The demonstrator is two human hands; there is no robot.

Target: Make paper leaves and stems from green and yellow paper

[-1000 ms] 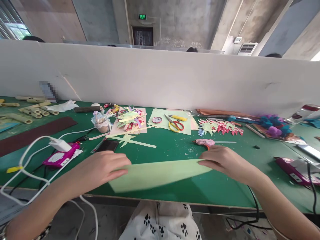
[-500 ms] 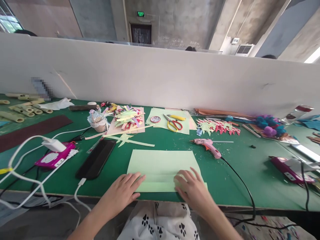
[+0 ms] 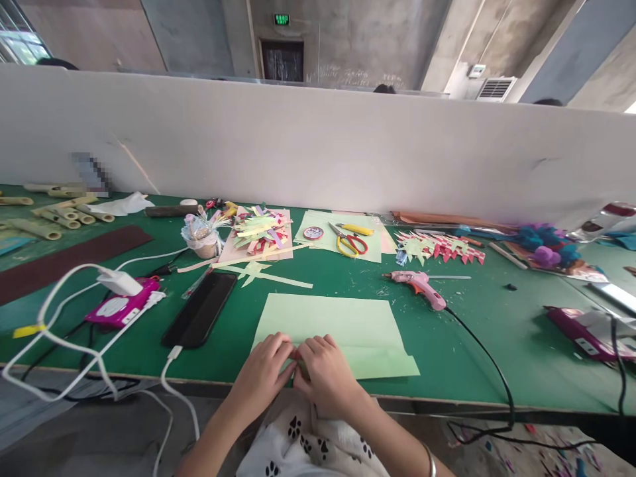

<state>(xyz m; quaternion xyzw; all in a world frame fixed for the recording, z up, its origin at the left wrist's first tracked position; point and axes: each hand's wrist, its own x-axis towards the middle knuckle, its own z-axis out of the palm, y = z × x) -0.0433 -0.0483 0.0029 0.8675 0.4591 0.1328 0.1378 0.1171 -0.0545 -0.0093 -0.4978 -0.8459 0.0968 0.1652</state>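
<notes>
On the tabletop [image 3: 527,331] lies light-green paper [image 3: 328,315], creased along its front.

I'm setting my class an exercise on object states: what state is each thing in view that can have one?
Green paper: near edge folded over, beneath left hand and right hand
Phone: screen dark, cable plugged in
Glue gun: on its side, glue stick protruding
Scissors: lying flat, blade opening unclear
Tape roll: lying flat
Magenta power strip: adapter plugged in
Exit sign: lit
</notes>
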